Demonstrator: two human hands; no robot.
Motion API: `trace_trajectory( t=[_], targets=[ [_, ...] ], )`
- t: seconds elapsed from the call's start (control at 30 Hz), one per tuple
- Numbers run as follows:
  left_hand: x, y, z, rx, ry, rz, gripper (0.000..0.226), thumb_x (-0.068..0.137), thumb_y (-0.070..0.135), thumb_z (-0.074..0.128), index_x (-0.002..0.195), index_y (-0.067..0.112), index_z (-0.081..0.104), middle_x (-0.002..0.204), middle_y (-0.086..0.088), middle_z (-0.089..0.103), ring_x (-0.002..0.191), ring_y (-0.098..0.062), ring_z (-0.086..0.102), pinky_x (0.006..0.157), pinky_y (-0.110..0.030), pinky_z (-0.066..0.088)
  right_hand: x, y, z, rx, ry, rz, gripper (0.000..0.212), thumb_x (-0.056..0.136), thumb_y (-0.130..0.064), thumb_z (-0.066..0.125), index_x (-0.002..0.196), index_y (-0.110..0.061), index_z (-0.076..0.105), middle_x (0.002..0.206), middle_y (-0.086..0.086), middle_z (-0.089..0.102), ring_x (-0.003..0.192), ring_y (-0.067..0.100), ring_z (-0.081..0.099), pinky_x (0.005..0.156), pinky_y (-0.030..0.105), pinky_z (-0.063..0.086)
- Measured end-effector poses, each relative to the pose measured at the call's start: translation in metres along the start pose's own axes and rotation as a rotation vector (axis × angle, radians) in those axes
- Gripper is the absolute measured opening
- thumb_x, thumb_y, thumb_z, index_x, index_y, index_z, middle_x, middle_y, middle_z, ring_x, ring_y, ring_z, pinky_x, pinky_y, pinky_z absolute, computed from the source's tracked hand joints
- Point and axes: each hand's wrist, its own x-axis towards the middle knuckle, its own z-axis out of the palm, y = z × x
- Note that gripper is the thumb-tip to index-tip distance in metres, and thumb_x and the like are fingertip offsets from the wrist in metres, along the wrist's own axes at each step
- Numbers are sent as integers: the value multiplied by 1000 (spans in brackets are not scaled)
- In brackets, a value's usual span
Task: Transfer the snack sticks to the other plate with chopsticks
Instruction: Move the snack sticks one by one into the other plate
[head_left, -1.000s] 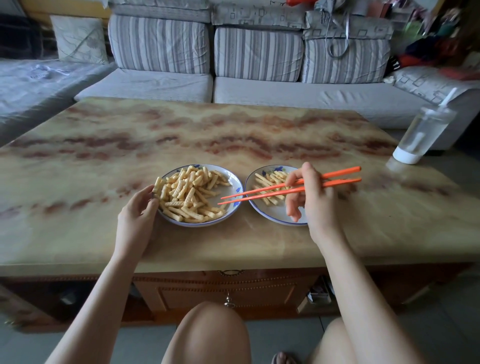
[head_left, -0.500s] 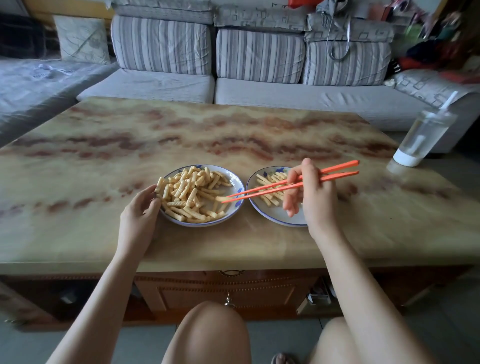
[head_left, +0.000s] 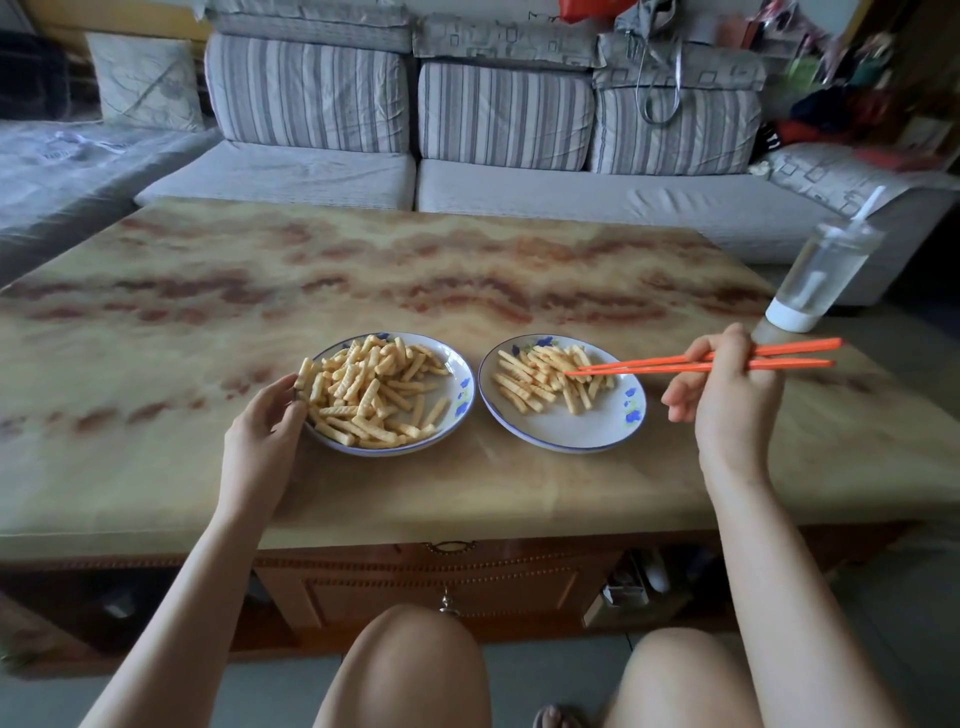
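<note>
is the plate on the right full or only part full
Part full. The right plate carries snack sticks only across its far half; its near half is bare white.

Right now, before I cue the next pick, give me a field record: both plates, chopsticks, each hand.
left plate: fuller pile of snack sticks
right plate: smaller pile, near half bare
chopsticks: orange, tips over the right plate's pile; whether they pinch a stick cannot be told
right hand: grips chopsticks, raised beside the right plate
left hand: holds left plate's rim
other: clear bottle with straw, far right on table
</note>
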Motion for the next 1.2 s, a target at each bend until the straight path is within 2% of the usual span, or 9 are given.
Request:
trace_trajectory(
  t=[0.1,0.27,0.5,0.7,0.93,1.2],
  targets=[
    [0,1,0,2,-4,5,36,93,12,52,128,18,59,122,-1,63,106,-5,52,87,-19,36,-2,2,-1,-21,-10,-14,43,100,-29,33,65,-11,51,36,5,49,31,22,41,37,23,33],
    [1,-1,0,7,1,0,35,93,13,52,127,18,59,123,-1,63,107,-6,52,89,-20,36,-13,-11,8,61,-57,-24,42,102,-25,33,67,-10,50,37,6,48,30,20,39,35,19,30],
    [1,-1,0,10,0,-4,36,93,14,52,128,19,59,122,-1,63,106,-6,52,88,-20,36,-37,-14,46,112,-358,40,46,104,-24,31,67,-7,52,35,6,47,27,18,36,33,16,27],
    [2,-3,0,8,-2,7,35,93,13,52,127,18,60,122,-1,64,108,-6,53,89,-20,36,-45,-4,70,59,-486,26,49,104,-29,32,65,-10,55,33,3,43,25,15,34,31,17,25],
    [2,-2,0,14,-1,3,35,93,13,52,127,19,60,122,0,63,106,-5,53,87,-18,36,-41,-7,88,-68,-576,36,48,104,-26,33,67,-8,57,36,8,42,27,15,35,34,19,27],
    [2,-2,0,14,-3,3,36,93,12,52,127,18,59,122,-1,63,106,-4,52,86,-17,36,-36,-6,90,-22,-559,97,49,103,-27,32,63,-8,51,36,10,45,29,22,37,35,22,29]
  ],
)
